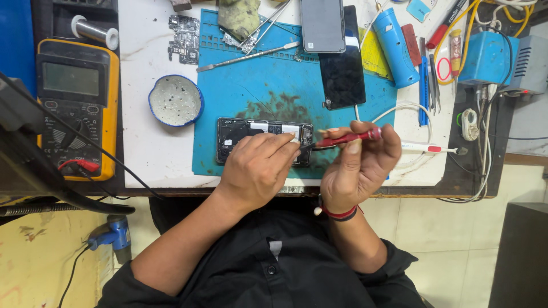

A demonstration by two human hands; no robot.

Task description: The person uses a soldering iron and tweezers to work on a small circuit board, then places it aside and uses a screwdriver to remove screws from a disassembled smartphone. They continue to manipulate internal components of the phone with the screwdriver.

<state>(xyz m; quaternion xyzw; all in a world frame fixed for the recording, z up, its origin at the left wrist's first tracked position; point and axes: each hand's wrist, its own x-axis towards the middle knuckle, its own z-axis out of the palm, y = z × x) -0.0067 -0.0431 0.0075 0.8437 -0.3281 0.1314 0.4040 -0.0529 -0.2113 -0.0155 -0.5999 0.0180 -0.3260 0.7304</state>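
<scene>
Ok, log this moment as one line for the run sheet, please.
left hand: resting on opened phone | right hand: gripping red screwdriver, tip at phone's right end | surface: blue mat | nearby: round dish, yellow multimeter

Red screwdriver (348, 137) over a stained blue mat (257, 91).
Yellow-cased grey multimeter (77, 108) at left; black opened phone (251, 132); blue-rimmed grey dish (176, 100).

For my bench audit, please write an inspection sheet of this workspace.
Surface: blue mat, stained dark, on a white table.
Job's things: opened phone; red screwdriver.
Clutter: yellow multimeter, round dish, circuit board, dark screen panel, blue cylinder, tweezers.
Hands: left hand rests on the phone; right hand grips the screwdriver.
Cables: white cable; yellow wires.
Surroundings: tiled floor.
</scene>
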